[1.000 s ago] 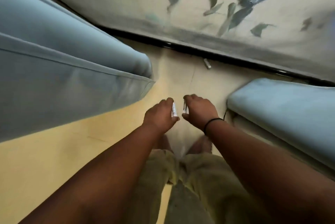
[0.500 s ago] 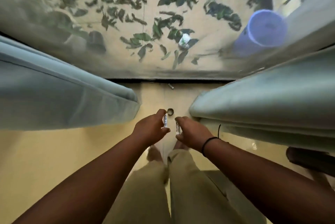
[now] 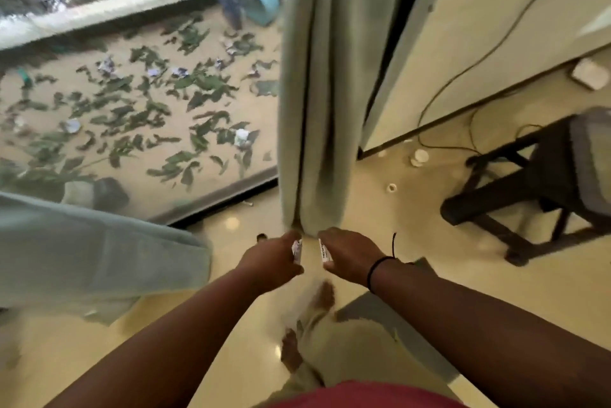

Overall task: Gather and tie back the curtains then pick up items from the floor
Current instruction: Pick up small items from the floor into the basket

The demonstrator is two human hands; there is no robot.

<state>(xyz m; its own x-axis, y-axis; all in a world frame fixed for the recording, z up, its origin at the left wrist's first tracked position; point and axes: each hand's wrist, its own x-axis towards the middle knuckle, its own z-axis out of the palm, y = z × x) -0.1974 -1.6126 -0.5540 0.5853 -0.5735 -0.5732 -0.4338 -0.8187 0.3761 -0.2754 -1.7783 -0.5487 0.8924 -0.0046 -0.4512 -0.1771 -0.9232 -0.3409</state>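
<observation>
**Curtains hanging loose, both hands holding small white things**

Using the hanging curtain (image 3: 325, 83) as the landmark here. It's dropping straight down the middle of the view, pale green, folds bunched together, hem ending just above the two hands. Left of it a big glass door (image 3: 139, 83) is showing a patio covered in leaves and paper scraps. Lower left of it, the second curtain (image 3: 92, 252) is spreading across the floor edge, well apart from the first.

Right of the hanging curtain, a cream wall panel (image 3: 479, 44) is running back at an angle with a thin cable (image 3: 463, 73) trailing down it. Further right, a dark office chair (image 3: 542, 176) is crowding that side, its base legs sticking out toward the middle. The yellowish floor (image 3: 380, 209) between curtain and chair is staying fairly open.

Just below the hem, the left hand (image 3: 271, 262) is curling its fingers around a small white item (image 3: 297, 249), and the right hand (image 3: 350, 254) is gripping a small white labelled tube (image 3: 324, 250). The hands are sitting close together, not touching.

Smallest bits: a white cap (image 3: 419, 157) and a little ring (image 3: 391, 188) are lying on the floor right of the curtain, near the chair.
</observation>
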